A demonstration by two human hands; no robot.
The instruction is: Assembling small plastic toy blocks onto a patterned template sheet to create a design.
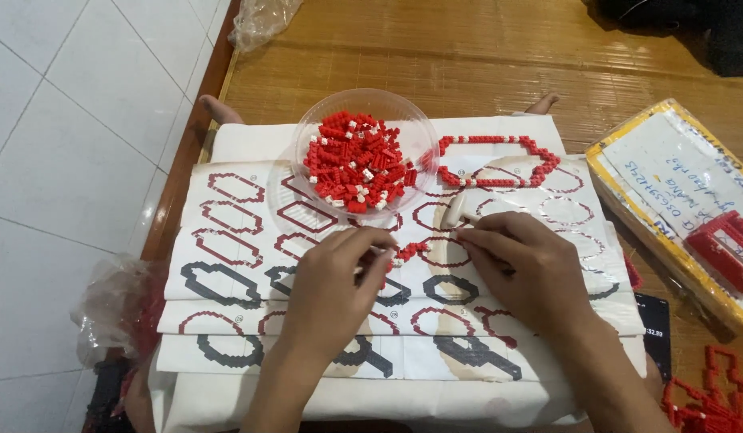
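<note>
Centrally, both hands meet over a sheet of printed paper patterns [227, 240] spread across the person's lap. The left hand [335, 285] and the right hand [520, 269] pinch, between their fingertips, opposite ends of a short strip of red and white bricks [409, 251]; this strip lies just above the paper, between the two hands and directly below the bowl. A clear plastic bowl [411, 116], heaped with loose red and white bricks [359, 160], rests on the upper part of the patterns. Just beside it, to the right, lies a finished ring of red and white bricks [500, 160], elongated and six-sided, touching the bowl's rim. The patterns show rows of similar ring outlines in red and dark grey. Further right, a flat yellow-edged box [668, 172] carries a red brick frame [728, 248]. More red brick pieces [700, 401] lie at the lower right corner, near a dark phone [653, 325]. A clear plastic bag [119, 309] sits at the left, and another bag [259, 20] at the top, on the bamboo mat [467, 64].
</note>
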